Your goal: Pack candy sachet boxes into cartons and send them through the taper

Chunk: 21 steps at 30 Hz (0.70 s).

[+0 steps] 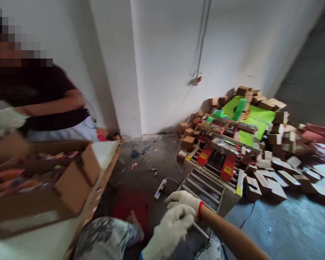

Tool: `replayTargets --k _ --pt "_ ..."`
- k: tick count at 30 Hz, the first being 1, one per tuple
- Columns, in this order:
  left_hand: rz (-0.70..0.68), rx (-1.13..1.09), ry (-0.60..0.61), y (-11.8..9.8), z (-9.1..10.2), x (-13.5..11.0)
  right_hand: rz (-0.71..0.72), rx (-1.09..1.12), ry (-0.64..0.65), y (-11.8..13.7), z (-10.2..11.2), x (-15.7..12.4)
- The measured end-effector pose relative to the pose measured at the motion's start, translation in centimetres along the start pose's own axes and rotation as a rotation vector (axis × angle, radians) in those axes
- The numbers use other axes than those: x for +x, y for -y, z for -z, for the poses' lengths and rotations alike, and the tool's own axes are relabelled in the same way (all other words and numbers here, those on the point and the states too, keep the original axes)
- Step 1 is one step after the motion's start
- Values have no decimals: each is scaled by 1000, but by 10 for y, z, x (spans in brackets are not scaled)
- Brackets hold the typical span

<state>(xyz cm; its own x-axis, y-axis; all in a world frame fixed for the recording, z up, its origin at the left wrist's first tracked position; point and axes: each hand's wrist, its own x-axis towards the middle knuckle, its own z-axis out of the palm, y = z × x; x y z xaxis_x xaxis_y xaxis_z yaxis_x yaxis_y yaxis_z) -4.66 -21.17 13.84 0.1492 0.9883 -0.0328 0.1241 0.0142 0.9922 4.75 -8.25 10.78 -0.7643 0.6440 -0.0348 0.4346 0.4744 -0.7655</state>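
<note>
My left hand (pixel 170 231), in a white knit glove, is low in the middle of the view, its fingers curled against my other glove. Whatever those fingers grip, if anything, is hidden. My right hand (pixel 182 199) wears a similar glove with a red cuff; its fingers are loosely bent and apart, with nothing seen in them. Both hands overlap in front of a roller conveyor (pixel 203 187). Behind it stands a red and grey machine (pixel 218 159), apparently a carton sealer. Left of the hands, an open cardboard carton (pixel 73 187) holds colourful packets (pixel 16 180).
At the left stands another person (pixel 43 97) with a gloved hand (pixel 5 119) over the carton. The white table's edge (pixel 108 180) runs beside my patterned trousers (pixel 105 234). A power strip (pixel 160 189) with a cord lies on the floor. Several small cartons (pixel 276 189) crowd the right.
</note>
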Motion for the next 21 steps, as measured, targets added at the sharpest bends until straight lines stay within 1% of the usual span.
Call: replayTargets --k 2,3,5,7,8,9,10,11,12,14,15,16,18,20,21 --pt "70 -136 -286 8 41 -15 -14 43 74 18 -41 15" --pt "69 -184 -431 12 60 -27 -5 42 127 33 -63 25" --pt "30 -245 -710 22 96 -51 62 41 253 71 -114 50" --pt "-4 -292 -975 35 129 -74 149 44 361 116 -165 74" --pt "-18 -305 -1103 42 143 -84 190 43 393 138 -186 83" --pt "-28 -314 -1223 50 155 -93 227 39 408 158 -203 91" --pt "-38 -324 -1333 58 165 -102 258 34 408 175 -215 98" --pt "-53 -339 -1433 65 173 -110 283 27 395 188 -221 106" --pt "-78 -355 -1524 72 181 -117 300 19 374 197 -221 116" --pt "-142 -352 -1682 86 200 -129 319 7 314 210 -213 139" --pt "-173 -333 -1749 92 213 -134 323 3 274 215 -207 153" --pt "-193 -310 -1813 97 228 -140 326 1 232 221 -201 168" --pt "-159 -259 -1941 101 265 -154 328 5 156 237 -195 200" --pt "-76 -211 -2034 97 304 -171 303 7 64 254 -197 227" --pt "-42 -181 -2047 93 321 -177 291 2 -4 262 -200 237"
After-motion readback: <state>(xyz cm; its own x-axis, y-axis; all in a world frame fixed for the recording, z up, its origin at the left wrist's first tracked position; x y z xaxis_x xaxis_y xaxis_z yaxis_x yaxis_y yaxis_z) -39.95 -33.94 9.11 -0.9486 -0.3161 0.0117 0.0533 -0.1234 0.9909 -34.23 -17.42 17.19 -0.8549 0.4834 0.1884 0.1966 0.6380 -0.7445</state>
